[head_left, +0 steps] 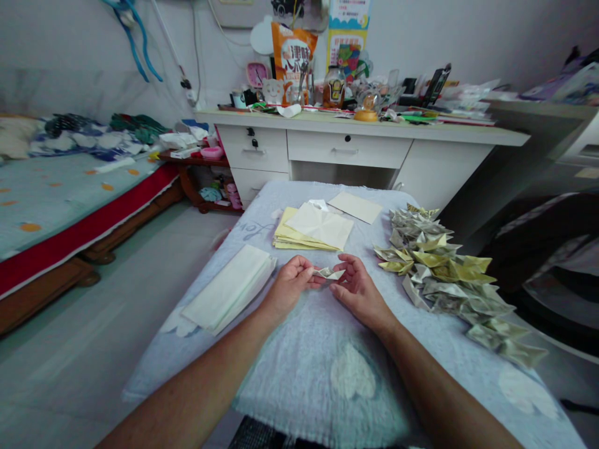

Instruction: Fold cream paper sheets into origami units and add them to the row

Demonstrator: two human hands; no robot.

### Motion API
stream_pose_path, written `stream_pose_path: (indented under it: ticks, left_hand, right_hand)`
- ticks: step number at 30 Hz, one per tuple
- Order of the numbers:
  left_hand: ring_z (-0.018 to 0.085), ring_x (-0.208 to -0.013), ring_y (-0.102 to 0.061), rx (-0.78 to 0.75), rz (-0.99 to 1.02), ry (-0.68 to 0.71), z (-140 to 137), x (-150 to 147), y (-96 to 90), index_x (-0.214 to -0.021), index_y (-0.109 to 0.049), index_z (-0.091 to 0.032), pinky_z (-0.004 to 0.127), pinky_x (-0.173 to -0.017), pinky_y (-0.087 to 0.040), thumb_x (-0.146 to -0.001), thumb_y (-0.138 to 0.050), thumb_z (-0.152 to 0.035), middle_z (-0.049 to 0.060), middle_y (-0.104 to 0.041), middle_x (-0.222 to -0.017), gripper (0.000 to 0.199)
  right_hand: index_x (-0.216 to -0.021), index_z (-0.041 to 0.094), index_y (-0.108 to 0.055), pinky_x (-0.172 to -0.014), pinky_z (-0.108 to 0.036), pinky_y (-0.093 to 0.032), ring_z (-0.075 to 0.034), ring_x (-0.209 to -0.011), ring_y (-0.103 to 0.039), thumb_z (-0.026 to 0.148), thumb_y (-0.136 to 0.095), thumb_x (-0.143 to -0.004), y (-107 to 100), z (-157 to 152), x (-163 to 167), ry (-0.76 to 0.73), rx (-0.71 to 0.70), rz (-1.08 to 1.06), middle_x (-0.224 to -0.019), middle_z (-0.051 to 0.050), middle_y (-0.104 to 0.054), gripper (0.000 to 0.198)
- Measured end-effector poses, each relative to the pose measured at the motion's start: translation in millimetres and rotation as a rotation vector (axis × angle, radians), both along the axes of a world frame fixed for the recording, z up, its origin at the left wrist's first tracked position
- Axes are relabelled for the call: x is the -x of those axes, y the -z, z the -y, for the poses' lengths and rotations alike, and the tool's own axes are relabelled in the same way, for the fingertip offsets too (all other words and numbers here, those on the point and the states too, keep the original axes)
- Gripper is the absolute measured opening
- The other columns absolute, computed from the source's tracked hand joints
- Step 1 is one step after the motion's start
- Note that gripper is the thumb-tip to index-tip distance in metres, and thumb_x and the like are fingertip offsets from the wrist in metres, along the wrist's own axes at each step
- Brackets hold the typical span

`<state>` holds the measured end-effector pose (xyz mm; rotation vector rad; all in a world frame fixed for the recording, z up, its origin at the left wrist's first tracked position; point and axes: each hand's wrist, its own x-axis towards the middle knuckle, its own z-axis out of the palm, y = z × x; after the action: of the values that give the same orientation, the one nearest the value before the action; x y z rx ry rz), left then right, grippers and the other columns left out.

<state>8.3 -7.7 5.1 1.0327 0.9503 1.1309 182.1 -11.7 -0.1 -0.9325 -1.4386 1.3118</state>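
Note:
Between my two hands is a small folded paper piece (329, 274), pale with pointed ends. My left hand (296, 274) pinches its left end between thumb and fingers. Around its right end curve the fingers of my right hand (356, 284), thumb and fingertips apart; whether they touch the paper is hard to see. Just beyond the hands lies a stack of yellow and white paper sheets (306, 231), the top one creased. A bundle of long pale paper (229, 287) rests left of my left hand. To the right sit rows of folded paper pieces (435, 268), silvery and yellow.
A blue patterned cloth (299, 368) covers the table. One cream sheet (355, 207) lies near its far edge. Behind stands a white desk (346, 149) crowded with a jar (334, 87), an orange bag (292, 59) and other items. A bed (75, 199) is at left.

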Motion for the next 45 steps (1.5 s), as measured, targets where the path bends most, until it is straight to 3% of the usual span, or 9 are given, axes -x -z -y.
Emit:
stream_pose_path:
  ticks: [2, 7, 14, 18, 22, 26, 31, 38, 45]
  left_hand:
    - [0.014, -0.076, -0.068, -0.014, -0.004, 0.021, 1, -1, 0.2, -0.082, -0.045, -0.017, 0.032, -0.075, -0.053, -0.081, -0.062, -0.039, 0.003, -0.068, -0.088, 0.027]
    - [0.014, -0.07, -0.067, -0.037, -0.036, 0.072, 1, -4, 0.5, -0.082, -0.048, -0.016, 0.028, -0.068, -0.053, -0.08, -0.063, -0.038, 0.002, -0.067, -0.082, 0.027]
    - [0.013, -0.068, -0.066, -0.044, -0.047, 0.083, 2, -3, 0.6, -0.085, -0.049, -0.017, 0.027, -0.067, -0.053, -0.081, -0.062, -0.038, 0.001, -0.066, -0.076, 0.025]
    - [0.012, -0.065, -0.063, -0.111, -0.204, 0.124, 3, -2, 2.7, -0.094, -0.056, -0.016, 0.022, -0.061, -0.048, -0.077, -0.067, -0.035, 0.0, -0.064, -0.072, 0.029]
    - [0.009, -0.052, -0.053, -0.182, -0.414, 0.078, 2, -1, 5.7, -0.083, -0.063, -0.014, 0.019, -0.052, -0.039, -0.08, -0.063, -0.035, -0.003, -0.057, -0.057, 0.021]
    - [0.008, -0.051, -0.051, -0.215, -0.464, 0.024, 1, 1, 6.4, -0.081, -0.064, -0.015, 0.019, -0.051, -0.037, -0.081, -0.06, -0.033, -0.004, -0.056, -0.054, 0.019]
    - [0.008, -0.049, -0.05, -0.219, -0.49, 0.034, 2, 3, 4.7, -0.078, -0.063, -0.014, 0.018, -0.049, -0.035, -0.079, -0.061, -0.035, -0.004, -0.054, -0.052, 0.021]
    - [0.006, -0.043, -0.047, -0.03, -0.226, 0.069, 0, 2, 2.1, -0.073, -0.058, -0.014, 0.018, -0.044, -0.035, -0.074, -0.063, -0.036, -0.001, -0.061, -0.059, 0.022]
    - [0.007, -0.045, -0.049, 0.007, -0.151, 0.027, 0, 0, -4.1, -0.077, -0.059, -0.014, 0.018, -0.047, -0.037, -0.073, -0.065, -0.039, -0.002, -0.059, -0.053, 0.026]
  right_hand:
    - [-0.12, 0.026, -0.041, -0.062, -0.026, -0.048, -0.013, -0.074, -0.057, 0.03, -0.07, -0.074, 1, 1, 0, 0.015, -0.037, 0.128, -0.103, -0.004, -0.055, 0.055]
    - [-0.09, 0.019, -0.06, -0.06, -0.023, -0.042, -0.012, -0.068, -0.053, 0.029, -0.063, -0.08, -2, 1, -1, 0.063, -0.13, 0.381, -0.082, -0.001, -0.061, 0.015]
    - [-0.082, 0.017, -0.063, -0.049, -0.021, -0.031, -0.009, -0.052, -0.042, 0.038, -0.065, -0.08, 0, -2, -2, 0.071, -0.035, 0.221, -0.064, 0.002, -0.057, 0.021]
    - [-0.081, 0.016, -0.064, -0.053, -0.022, -0.034, -0.01, -0.056, -0.047, 0.04, -0.066, -0.079, 2, -3, -2, 0.018, 0.003, 0.175, -0.068, 0.0, -0.061, 0.024]
    - [-0.083, 0.015, -0.065, -0.052, -0.021, -0.034, -0.01, -0.055, -0.045, 0.041, -0.065, -0.079, -1, -2, -1, -0.005, -0.016, 0.229, -0.068, 0.001, -0.059, 0.026]
    - [-0.091, 0.017, -0.063, -0.055, -0.021, -0.036, -0.01, -0.059, -0.047, 0.039, -0.062, -0.081, -3, -2, -1, -0.03, -0.041, 0.27, -0.075, 0.001, -0.059, 0.024]
    - [-0.082, 0.016, -0.065, -0.057, -0.022, -0.037, -0.011, -0.062, -0.049, 0.037, -0.059, -0.083, -3, -3, -3, -0.042, -0.078, 0.358, -0.068, 0.001, -0.058, 0.022]
    - [-0.08, 0.017, -0.068, -0.06, -0.022, -0.039, -0.012, -0.065, -0.054, 0.031, -0.06, -0.084, -1, -2, -1, 0.031, -0.201, 0.389, -0.071, -0.001, -0.062, 0.017]
    - [-0.085, 0.016, -0.067, -0.06, -0.022, -0.041, -0.012, -0.065, -0.054, 0.035, -0.059, -0.084, 0, -4, -1, 0.018, -0.114, 0.336, -0.072, -0.001, -0.063, 0.02]
